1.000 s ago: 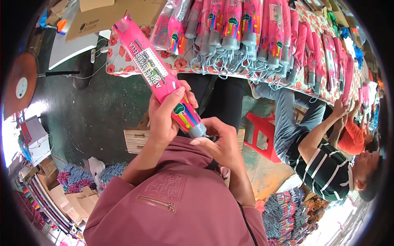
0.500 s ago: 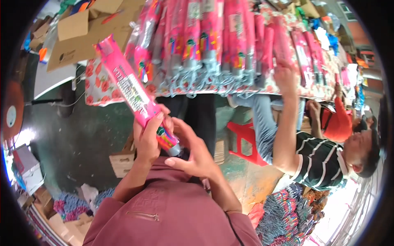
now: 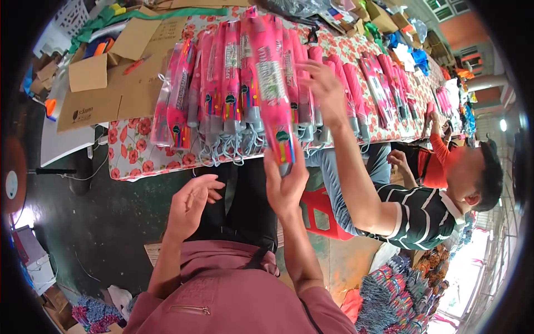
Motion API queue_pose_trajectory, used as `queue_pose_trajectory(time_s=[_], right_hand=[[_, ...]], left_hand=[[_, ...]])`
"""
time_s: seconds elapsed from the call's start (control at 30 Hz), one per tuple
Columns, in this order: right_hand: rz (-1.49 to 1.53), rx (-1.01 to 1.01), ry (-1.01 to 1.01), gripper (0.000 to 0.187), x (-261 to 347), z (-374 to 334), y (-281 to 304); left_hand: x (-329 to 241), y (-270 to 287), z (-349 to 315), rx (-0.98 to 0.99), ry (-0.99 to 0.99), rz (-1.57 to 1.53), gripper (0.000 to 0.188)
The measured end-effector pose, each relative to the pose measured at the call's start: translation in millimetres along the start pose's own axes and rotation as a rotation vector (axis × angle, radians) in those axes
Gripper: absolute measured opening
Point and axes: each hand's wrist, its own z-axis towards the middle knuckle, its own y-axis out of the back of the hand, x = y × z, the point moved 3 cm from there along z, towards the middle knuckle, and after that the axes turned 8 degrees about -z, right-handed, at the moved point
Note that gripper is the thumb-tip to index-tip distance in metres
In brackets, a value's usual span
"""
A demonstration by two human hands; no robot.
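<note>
Pink packaged umbrella (image 3: 271,89) stands near the centre of the frame, a long slim cylinder in glossy clear wrap with a printed label band and a grey handle end at the bottom. It runs from the upper centre down to the right hand (image 3: 286,183), which is clamped around its lower end, fingers wrapped on the wrap. Its upper part lies over the row of like umbrellas (image 3: 222,94) on the worktop (image 3: 130,150).

Left hand (image 3: 192,203) is free, fingers spread and loosely curled, holding nothing, set lower left of the right hand and apart from it.

Row of umbrellas is pink, plastic-wrapped, laid side by side with grey handles and looped cords hanging over the worktop edge. Worktop cover is a pale cloth printed with red flowers. Flat brown cardboard sheets (image 3: 117,83) lie on it at upper left, matt and creased.

Another person in a striped shirt (image 3: 425,214) sits at right, one hand (image 3: 322,83) reaching onto the umbrellas. A red plastic stool (image 3: 322,214) stands below the worktop.
</note>
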Motion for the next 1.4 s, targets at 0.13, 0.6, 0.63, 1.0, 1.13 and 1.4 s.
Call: queue_pose_trajectory(time_s=[0.13,0.6,0.63,1.0,1.13,1.4], right_hand=[[-0.109,-0.071,0.042,0.047,3,45,-11],[-0.316,-0.113,0.327,0.041,-20,106,-35],[-0.294,-0.096,0.304,0.038,-15,115,-36],[-0.496,0.181,0.435,0.042,-30,250,-100],[-0.626,0.226,0.405,0.043,-34,255,-106],[-0.325,-0.048,0.42,0.039,7,139,-76]], left_hand=[[4,5,-3,-0.076,0.041,0.072,0.035],[12,26,2,-0.166,0.013,0.153,0.028],[12,27,3,-0.168,0.006,0.149,0.028],[6,36,9,-0.22,-0.044,0.192,0.025],[8,39,9,-0.246,-0.039,0.169,0.024],[-9,59,39,-0.436,-0.316,0.474,0.02]])
